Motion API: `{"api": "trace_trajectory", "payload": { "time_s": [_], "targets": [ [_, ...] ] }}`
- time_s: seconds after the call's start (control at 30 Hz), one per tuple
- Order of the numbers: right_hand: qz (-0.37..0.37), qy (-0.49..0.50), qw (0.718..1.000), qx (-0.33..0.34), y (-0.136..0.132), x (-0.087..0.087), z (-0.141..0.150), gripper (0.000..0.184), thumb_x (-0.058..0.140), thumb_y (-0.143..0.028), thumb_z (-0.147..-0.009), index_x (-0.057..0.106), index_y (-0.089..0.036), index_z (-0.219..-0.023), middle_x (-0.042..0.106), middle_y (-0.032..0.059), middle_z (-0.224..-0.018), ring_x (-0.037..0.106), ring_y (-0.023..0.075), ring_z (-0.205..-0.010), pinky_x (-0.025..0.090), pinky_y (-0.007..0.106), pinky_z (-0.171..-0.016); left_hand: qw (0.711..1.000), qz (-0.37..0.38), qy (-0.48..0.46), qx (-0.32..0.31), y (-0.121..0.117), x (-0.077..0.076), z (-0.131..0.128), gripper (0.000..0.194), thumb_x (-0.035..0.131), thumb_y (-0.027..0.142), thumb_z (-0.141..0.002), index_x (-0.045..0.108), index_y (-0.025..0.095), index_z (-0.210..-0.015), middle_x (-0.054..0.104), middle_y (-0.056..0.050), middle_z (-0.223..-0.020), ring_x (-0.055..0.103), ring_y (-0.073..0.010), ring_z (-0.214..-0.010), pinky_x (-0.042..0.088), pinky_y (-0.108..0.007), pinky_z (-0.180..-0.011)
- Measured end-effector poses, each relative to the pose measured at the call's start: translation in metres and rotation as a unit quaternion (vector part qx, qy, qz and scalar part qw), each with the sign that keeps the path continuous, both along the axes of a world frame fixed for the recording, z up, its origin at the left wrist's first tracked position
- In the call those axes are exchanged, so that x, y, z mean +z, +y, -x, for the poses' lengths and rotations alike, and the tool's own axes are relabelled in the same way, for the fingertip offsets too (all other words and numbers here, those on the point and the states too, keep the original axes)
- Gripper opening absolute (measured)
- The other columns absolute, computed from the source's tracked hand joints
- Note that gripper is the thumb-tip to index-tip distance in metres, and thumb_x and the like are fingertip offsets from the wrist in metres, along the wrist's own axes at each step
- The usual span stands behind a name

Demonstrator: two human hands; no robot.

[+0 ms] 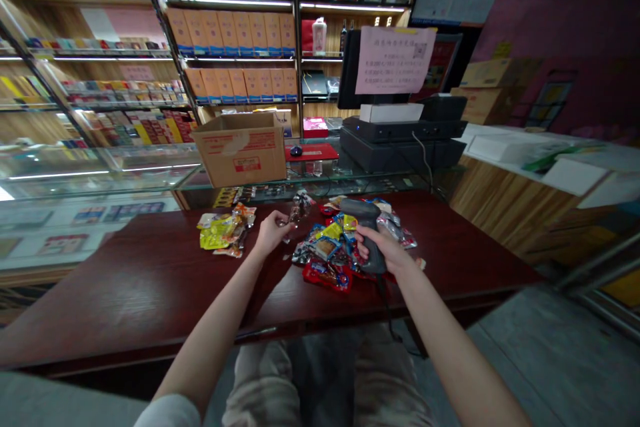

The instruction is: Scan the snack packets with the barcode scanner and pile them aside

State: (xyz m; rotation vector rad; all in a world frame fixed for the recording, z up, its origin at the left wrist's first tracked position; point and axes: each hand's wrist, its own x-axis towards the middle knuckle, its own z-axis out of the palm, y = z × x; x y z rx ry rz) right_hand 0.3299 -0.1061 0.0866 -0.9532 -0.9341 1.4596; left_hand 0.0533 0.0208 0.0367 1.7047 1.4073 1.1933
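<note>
Wrapped around the grip of a dark grey barcode scanner (367,215), my right hand (383,247) holds it over a heap of packaged snacks (325,250). The scanner's head points left, and its cable drops past the table's front edge. My left hand (274,232) pinches the end of a shiny clear-and-dark snack packet (300,207), just left of the heap. Farther left lies a smaller pile of yellow and orange snack packets (225,230). All of these are on a dark red-brown wooden table (140,280).
An open cardboard box (243,150) stands behind the table on a glass counter (165,177). To its right are a mouse (297,151) on a red mat and a till with a monitor (353,70) bearing a paper notice. Shelves of boxed goods (230,33) line the back.
</note>
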Motion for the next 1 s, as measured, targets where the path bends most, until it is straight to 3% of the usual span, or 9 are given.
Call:
{"api": "trace_trajectory", "payload": {
  "time_s": [0.17, 0.3, 0.43, 0.5, 0.6, 0.73, 0.83, 0.93, 1.0],
  "targets": [
    [-0.002, 0.003, 1.000, 0.013, 0.007, 0.001, 0.025, 0.039, 0.084, -0.038, -0.065, 0.058, -0.018, -0.086, 0.052, -0.0070, -0.062, 0.044, 0.0048, -0.041, 0.036, 0.019, -0.038, 0.980, 0.019, -0.196, -0.021, -0.010, -0.005, 0.016, 0.042, 0.083, 0.047, -0.056, 0.058, 0.017, -0.074, 0.065, -0.001, -0.071, 0.059, -0.0139, -0.063, 0.046, -0.027, -0.061],
    [-0.003, 0.000, 1.000, 0.024, 0.008, 0.000, 0.041, 0.040, 0.084, -0.039, -0.065, 0.058, -0.018, -0.086, 0.053, -0.0069, -0.061, 0.044, 0.0049, -0.040, 0.036, 0.019, -0.037, 0.935, 0.093, -0.329, -0.100, -0.013, -0.007, 0.013, 0.049, 0.085, 0.051, -0.056, 0.056, 0.018, -0.078, 0.065, 0.000, -0.071, 0.060, -0.0141, -0.062, 0.045, -0.025, -0.058],
    [0.000, 0.006, 0.999, 0.031, 0.010, -0.005, 0.048, 0.044, 0.085, -0.039, -0.064, 0.061, -0.017, -0.093, 0.052, -0.0076, -0.060, 0.043, 0.0046, -0.040, 0.035, 0.019, -0.037, 0.892, 0.112, -0.422, -0.115, -0.016, -0.005, 0.011, 0.033, 0.084, 0.035, -0.066, 0.059, 0.017, -0.077, 0.061, 0.003, -0.071, 0.054, -0.0073, -0.059, 0.040, -0.018, -0.055],
    [0.007, 0.010, 0.999, 0.033, 0.011, -0.007, 0.050, 0.046, 0.085, -0.039, -0.063, 0.062, -0.016, -0.095, 0.051, -0.0079, -0.060, 0.043, 0.0043, -0.040, 0.035, 0.019, -0.037, 0.862, 0.158, -0.463, -0.136, -0.017, -0.003, 0.011, 0.021, 0.078, 0.027, -0.074, 0.062, 0.016, -0.080, 0.063, 0.001, -0.075, 0.055, -0.0068, -0.061, 0.041, -0.017, -0.056],
    [0.014, 0.012, 0.999, 0.037, 0.012, -0.009, 0.054, 0.046, 0.084, -0.039, -0.064, 0.062, -0.016, -0.097, 0.051, -0.0079, -0.061, 0.043, 0.0041, -0.040, 0.035, 0.018, -0.037, 0.816, 0.243, -0.501, -0.159, -0.017, 0.000, 0.013, 0.010, 0.063, 0.023, -0.088, 0.064, 0.014, -0.089, 0.066, -0.005, -0.081, 0.059, -0.0096, -0.064, 0.046, -0.020, -0.060],
    [0.011, 0.013, 0.999, 0.042, 0.012, -0.010, 0.060, 0.042, 0.082, -0.039, -0.066, 0.062, -0.017, -0.096, 0.052, -0.0072, -0.062, 0.043, 0.0045, -0.040, 0.036, 0.019, -0.038, 0.772, 0.295, -0.529, -0.193, -0.015, -0.001, 0.012, 0.028, 0.044, 0.025, -0.099, 0.062, 0.012, -0.083, 0.061, -0.006, -0.073, 0.059, -0.0127, -0.063, 0.049, -0.024, -0.061],
    [0.008, 0.013, 0.999, 0.045, 0.012, -0.009, 0.063, 0.041, 0.082, -0.038, -0.066, 0.061, -0.018, -0.094, 0.052, -0.0073, -0.061, 0.043, 0.0048, -0.041, 0.036, 0.019, -0.038, 0.760, 0.303, -0.534, -0.214, -0.014, -0.001, 0.011, 0.031, 0.040, 0.023, -0.100, 0.060, 0.013, -0.078, 0.052, -0.003, -0.064, 0.053, -0.0116, -0.058, 0.046, -0.022, -0.057],
    [0.006, 0.014, 0.999, 0.047, 0.010, -0.007, 0.064, 0.041, 0.082, -0.038, -0.066, 0.060, -0.018, -0.093, 0.052, -0.0074, -0.061, 0.043, 0.0048, -0.041, 0.036, 0.019, -0.038, 0.759, 0.312, -0.534, -0.206, -0.016, 0.002, 0.012, 0.029, 0.040, 0.023, -0.099, 0.061, 0.012, -0.082, 0.055, -0.006, -0.071, 0.055, -0.0131, -0.063, 0.049, -0.025, -0.061],
    [0.007, 0.017, 0.999, 0.045, 0.009, -0.007, 0.064, 0.042, 0.083, -0.038, -0.066, 0.060, -0.018, -0.094, 0.052, -0.0074, -0.061, 0.043, 0.0049, -0.041, 0.036, 0.019, -0.038, 0.741, 0.327, -0.543, -0.221, -0.017, 0.004, 0.015, 0.030, 0.039, 0.023, -0.099, 0.059, 0.012, -0.080, 0.052, -0.005, -0.070, 0.052, -0.0122, -0.061, 0.047, -0.024, -0.059]
  ]
}}
